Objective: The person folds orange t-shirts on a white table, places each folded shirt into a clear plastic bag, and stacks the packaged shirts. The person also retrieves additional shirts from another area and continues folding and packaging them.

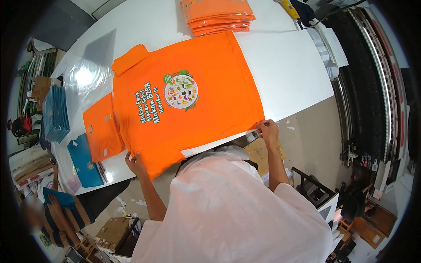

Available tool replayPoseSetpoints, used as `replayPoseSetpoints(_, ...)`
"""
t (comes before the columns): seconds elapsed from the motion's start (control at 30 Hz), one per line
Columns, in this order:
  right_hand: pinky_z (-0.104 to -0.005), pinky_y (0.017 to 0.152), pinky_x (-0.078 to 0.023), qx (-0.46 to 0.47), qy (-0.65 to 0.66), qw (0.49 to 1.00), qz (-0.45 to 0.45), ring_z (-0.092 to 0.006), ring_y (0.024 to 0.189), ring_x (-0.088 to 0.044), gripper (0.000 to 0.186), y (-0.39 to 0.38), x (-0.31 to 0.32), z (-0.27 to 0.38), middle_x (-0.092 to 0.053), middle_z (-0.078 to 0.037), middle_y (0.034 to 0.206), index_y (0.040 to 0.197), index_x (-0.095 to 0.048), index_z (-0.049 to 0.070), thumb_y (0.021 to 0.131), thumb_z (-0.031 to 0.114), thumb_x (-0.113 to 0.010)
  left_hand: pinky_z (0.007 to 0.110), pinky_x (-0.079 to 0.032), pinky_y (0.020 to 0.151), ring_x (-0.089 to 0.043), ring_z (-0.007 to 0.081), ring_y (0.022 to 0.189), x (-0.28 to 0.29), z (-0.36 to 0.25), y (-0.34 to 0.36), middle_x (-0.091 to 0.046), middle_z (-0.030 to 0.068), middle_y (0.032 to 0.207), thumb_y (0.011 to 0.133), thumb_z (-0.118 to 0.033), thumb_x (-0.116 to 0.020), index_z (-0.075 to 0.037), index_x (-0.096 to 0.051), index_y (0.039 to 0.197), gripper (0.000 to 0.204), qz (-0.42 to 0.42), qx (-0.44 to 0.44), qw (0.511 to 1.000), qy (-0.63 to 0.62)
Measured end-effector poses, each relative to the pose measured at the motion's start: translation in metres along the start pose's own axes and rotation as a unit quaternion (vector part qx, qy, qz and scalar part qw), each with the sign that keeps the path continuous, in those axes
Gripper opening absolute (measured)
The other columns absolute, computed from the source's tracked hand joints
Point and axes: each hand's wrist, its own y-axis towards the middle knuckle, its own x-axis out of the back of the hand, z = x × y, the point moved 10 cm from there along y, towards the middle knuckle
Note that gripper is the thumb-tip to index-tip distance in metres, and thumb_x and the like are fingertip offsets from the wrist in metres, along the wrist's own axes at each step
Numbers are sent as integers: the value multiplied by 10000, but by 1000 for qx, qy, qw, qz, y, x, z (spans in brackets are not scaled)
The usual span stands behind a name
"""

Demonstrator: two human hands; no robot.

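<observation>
An orange T-shirt (210,101) lies spread sideways on the white table, its printed side up. Its print shows lettering and a round plate of food. The near sleeve hangs over the front edge of the table. My left hand (137,165) is closed on the shirt near the collar and the hanging sleeve, fingertips partly hidden. My right hand (267,131) pinches the near corner of the hem at the table's edge. Just left of the shirt lies a folded orange T-shirt (100,125), partly over a folded teal shirt (83,164).
Folded orange shirts in clear bags (219,19) are stacked at the far side. Clear plastic sheets (94,61) and a teal stack (56,114) lie to the left. A yellow tool (289,8) is at the far right. A person (61,219) at lower left holds teal cloth (59,198).
</observation>
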Motion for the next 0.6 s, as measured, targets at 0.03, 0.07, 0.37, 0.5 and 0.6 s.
replayPoseSetpoints(0.03,-265,479,-501,-15,-7,1000,5,-134,573,-632,276,3,4,-9,-685,-82,749,904,-686,-32,884,231,-765,314,-516,903,-642,207,1058,-3,-3,-4,-660,161,1183,973,-115,-700,-33,-453,1435,531,0,-1,1000,-13)
replayPoseSetpoints(0.07,-273,485,-518,-30,-13,999,10,-150,579,-648,314,6,6,-17,-696,-99,753,902,-700,-50,874,257,-761,320,-517,917,-644,213,1077,-5,-6,-8,-661,164,1202,979,-103,-691,-34,-444,1445,532,0,-3,1000,-25)
replayPoseSetpoints(0.37,-264,465,-481,-81,7,997,1,-136,561,-636,420,-11,-2,-28,-689,-85,732,878,-677,-19,889,380,-809,301,-482,990,-623,193,1132,-13,-30,-37,-619,133,1362,983,-104,-698,12,-506,1457,525,56,-105,991,-66)
replayPoseSetpoints(0.5,-264,473,-490,-92,67,993,-9,-134,545,-620,408,-18,-6,-28,-672,-74,713,881,-683,-20,872,367,-813,307,-475,1024,-622,193,1167,-12,-34,-40,-637,130,1358,979,-103,-706,40,-591,1376,438,59,-122,990,-40)
replayPoseSetpoints(0.6,-281,487,-509,-78,108,991,-20,-142,536,-609,387,-14,-8,-28,-663,-81,708,890,-674,-35,869,332,-794,302,-496,988,-639,186,1127,-13,-27,-36,-685,119,1271,975,-96,-708,52,-668,1276,337,83,-97,992,-19)
